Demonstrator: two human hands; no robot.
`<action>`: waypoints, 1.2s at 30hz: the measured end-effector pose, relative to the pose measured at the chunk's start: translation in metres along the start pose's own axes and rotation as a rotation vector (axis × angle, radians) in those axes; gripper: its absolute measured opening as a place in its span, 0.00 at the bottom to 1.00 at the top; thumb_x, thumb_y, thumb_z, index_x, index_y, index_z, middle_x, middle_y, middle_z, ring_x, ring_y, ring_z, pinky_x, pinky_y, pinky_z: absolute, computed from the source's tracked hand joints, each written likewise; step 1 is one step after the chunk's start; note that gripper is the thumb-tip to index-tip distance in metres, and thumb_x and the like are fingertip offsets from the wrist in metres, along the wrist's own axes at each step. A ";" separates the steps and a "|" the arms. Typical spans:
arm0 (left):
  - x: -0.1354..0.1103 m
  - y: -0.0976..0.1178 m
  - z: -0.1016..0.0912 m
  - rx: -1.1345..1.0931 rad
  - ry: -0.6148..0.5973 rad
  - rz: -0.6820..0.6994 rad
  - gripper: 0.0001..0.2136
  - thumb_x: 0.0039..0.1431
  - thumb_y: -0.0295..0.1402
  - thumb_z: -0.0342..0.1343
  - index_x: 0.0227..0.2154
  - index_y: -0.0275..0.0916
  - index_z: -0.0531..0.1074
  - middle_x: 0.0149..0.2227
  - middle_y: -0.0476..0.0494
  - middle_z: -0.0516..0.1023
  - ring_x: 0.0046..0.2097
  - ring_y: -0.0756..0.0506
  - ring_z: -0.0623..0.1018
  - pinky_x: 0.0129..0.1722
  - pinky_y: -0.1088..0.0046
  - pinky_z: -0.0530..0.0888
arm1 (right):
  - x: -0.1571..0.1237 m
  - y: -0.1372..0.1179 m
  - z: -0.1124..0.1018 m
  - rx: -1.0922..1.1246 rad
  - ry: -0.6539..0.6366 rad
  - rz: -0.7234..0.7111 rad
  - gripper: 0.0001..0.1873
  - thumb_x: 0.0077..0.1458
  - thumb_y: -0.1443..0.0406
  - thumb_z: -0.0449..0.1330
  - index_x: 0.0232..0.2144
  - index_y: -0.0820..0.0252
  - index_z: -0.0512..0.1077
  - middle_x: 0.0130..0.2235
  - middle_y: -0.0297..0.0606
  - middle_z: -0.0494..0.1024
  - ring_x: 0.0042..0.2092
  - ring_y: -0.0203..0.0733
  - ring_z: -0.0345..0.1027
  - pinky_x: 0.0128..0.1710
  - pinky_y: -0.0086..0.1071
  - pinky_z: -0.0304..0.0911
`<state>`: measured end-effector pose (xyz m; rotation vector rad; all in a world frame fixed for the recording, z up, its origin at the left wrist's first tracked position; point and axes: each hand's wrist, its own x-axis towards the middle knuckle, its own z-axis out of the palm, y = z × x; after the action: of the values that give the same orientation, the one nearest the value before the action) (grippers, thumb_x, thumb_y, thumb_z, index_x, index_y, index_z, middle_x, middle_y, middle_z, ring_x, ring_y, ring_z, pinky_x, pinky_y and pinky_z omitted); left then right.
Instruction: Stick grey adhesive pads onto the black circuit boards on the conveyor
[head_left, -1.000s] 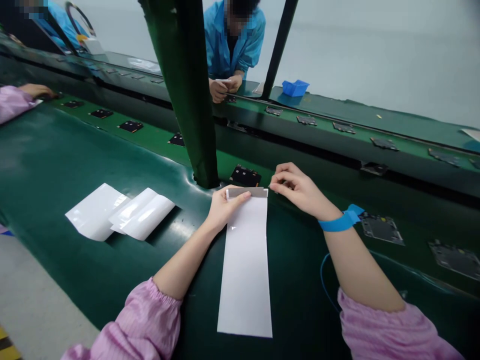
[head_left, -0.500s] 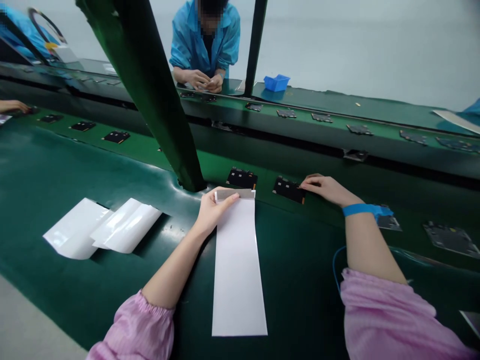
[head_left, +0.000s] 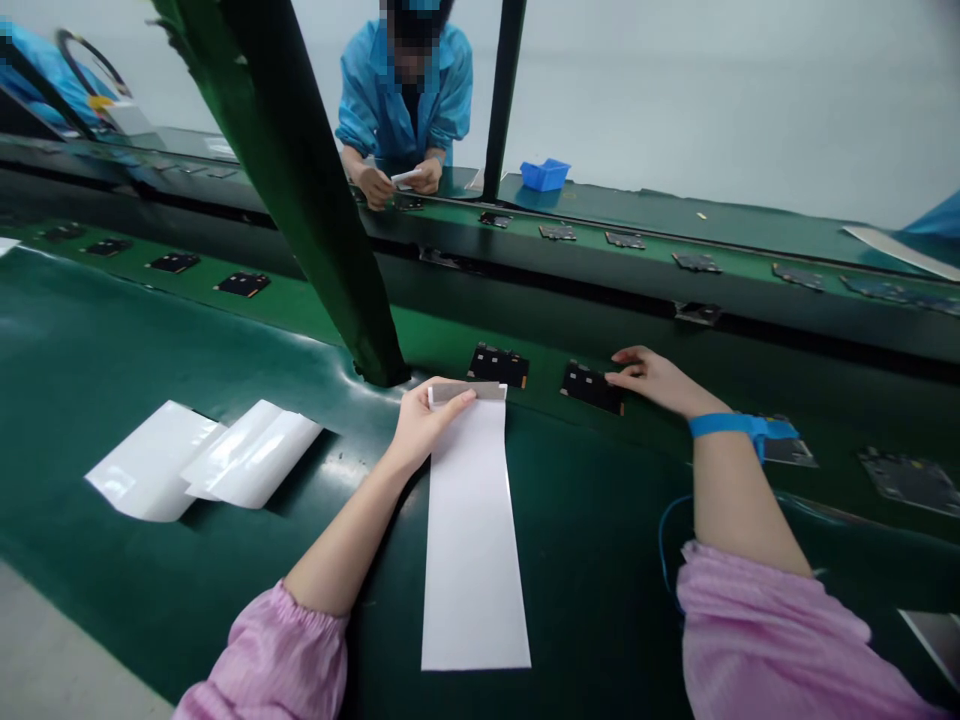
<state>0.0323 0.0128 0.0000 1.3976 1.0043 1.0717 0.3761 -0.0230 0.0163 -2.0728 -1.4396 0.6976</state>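
Observation:
My left hand (head_left: 431, 425) is closed on the top end of a long white paper strip (head_left: 476, 550), thumb over a grey band along its folded edge. The strip hangs down toward me over the green bench. My right hand (head_left: 656, 383), a blue wrist strap (head_left: 724, 425) behind it, is at the right end of a flat black circuit board (head_left: 589, 384). Its fingers are apart, with one fingertip at the board's edge; nothing shows between them. Small pale squares mark that board. Another black board (head_left: 495, 367) lies just left of it.
More boards (head_left: 242, 284) lie along the green belt (head_left: 315, 300). A slanted green post (head_left: 330, 200) stands left of my hands. Glossy white sheets (head_left: 255, 452) rest on the bench at left. Opposite, a person in blue (head_left: 405, 100) works near a blue bin (head_left: 545, 175).
The boards on the near belt have shifted right. My right hand's fingers have spread apart at the board. My left hand keeps its grip. The person opposite now holds something white.

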 end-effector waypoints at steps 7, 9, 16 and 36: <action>0.000 -0.002 0.001 0.007 -0.022 0.015 0.12 0.46 0.41 0.65 0.28 0.36 0.77 0.30 0.45 0.80 0.31 0.47 0.76 0.31 0.74 0.71 | -0.019 -0.102 0.051 0.090 -0.075 -0.545 0.19 0.51 0.47 0.58 0.27 0.56 0.74 0.42 0.42 0.71 0.37 0.44 0.67 0.34 0.39 0.64; 0.000 -0.001 0.001 0.003 -0.027 0.021 0.12 0.46 0.41 0.64 0.28 0.36 0.77 0.30 0.45 0.80 0.31 0.47 0.76 0.31 0.73 0.71 | -0.024 -0.117 0.065 0.113 -0.141 -0.618 0.15 0.53 0.51 0.58 0.28 0.55 0.75 0.41 0.41 0.70 0.39 0.43 0.67 0.37 0.40 0.65; 0.000 0.002 0.001 0.002 -0.039 0.006 0.12 0.46 0.41 0.65 0.28 0.36 0.77 0.29 0.45 0.80 0.31 0.47 0.76 0.32 0.73 0.71 | -0.028 -0.116 0.072 0.116 -0.173 -0.666 0.10 0.53 0.55 0.60 0.28 0.54 0.74 0.44 0.40 0.67 0.47 0.47 0.65 0.49 0.45 0.62; -0.001 0.002 0.000 0.022 -0.073 -0.031 0.12 0.47 0.41 0.64 0.28 0.36 0.77 0.29 0.45 0.79 0.32 0.47 0.76 0.30 0.74 0.71 | 0.017 -0.033 0.038 -0.126 -0.135 -0.269 0.25 0.49 0.42 0.55 0.27 0.55 0.76 0.40 0.43 0.71 0.41 0.48 0.65 0.41 0.41 0.64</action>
<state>0.0324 0.0112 0.0015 1.4245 0.9840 0.9831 0.3338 0.0080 0.0080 -1.9018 -1.8391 0.6620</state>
